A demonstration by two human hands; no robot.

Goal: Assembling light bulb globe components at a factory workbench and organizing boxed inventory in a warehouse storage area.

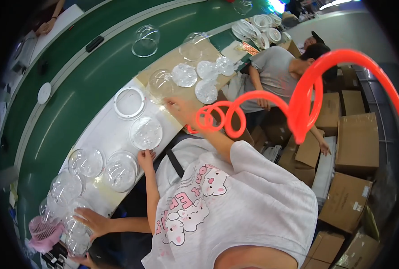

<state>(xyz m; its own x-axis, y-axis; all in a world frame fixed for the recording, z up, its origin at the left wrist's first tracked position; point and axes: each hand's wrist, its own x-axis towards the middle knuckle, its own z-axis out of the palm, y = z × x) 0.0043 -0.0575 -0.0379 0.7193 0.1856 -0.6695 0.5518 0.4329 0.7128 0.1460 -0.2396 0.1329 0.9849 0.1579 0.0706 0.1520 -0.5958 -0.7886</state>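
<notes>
A round clear plastic cover (146, 133) with a pale rim lies on the white worktop in front of me. My left hand (146, 158) has its fingers closed on the near edge of that cover. My right hand (178, 109) is smeared by motion above the table, right of the cover, so its fingers and anything in them do not show clearly. Just beyond it stands a clear dome (162, 84). A white ring (129, 103) lies flat past the cover. The red coiled hose (235, 119) passes close to my right wrist.
More clear domes (86, 162) stand at left, where another person's hand (94, 222) rests among them. Clear discs (184, 75) lie on a brown sheet, right. A green conveyor (105, 67) runs beyond. At right are a co-worker (278, 67) and cardboard boxes (357, 141).
</notes>
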